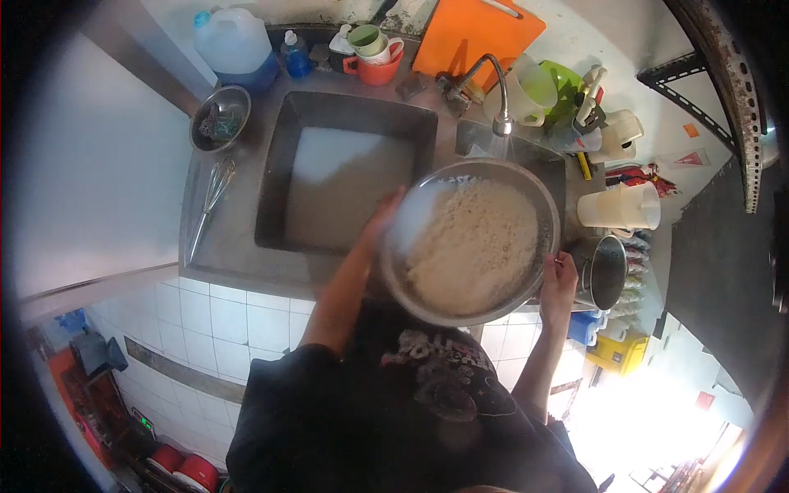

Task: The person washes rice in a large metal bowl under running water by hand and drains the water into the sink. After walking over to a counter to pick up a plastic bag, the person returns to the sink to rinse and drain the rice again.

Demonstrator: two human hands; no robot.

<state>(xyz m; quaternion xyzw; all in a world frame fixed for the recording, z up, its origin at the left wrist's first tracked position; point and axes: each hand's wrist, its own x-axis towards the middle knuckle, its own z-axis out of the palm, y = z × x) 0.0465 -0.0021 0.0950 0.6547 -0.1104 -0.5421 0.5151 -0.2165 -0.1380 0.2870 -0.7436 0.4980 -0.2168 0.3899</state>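
A large round metal bowl (389,267), tilted toward the left, is held over the right part of the counter. Inside it lies a pale, grainy mass that looks like rice (481,246), with whitish liquid at the left side. My left hand (383,215), slightly blurred, holds the bowl's left edge; its fingers are partly hidden. My right hand (560,279) is closed on the right rim. To the left, the sink basin (275,172) contains cloudy water. Beyond the bowl's far rim, a tap (502,123) lets water run down.
A whisk (212,205) and a small metal bowl (220,119) with a scrubber stand at left. Behind are a large jug (238,49), a blue bottle (296,56), stacked cups (374,62) and an orange board (468,41). White pitchers (620,205) and a metal pot (608,271) stand at right.
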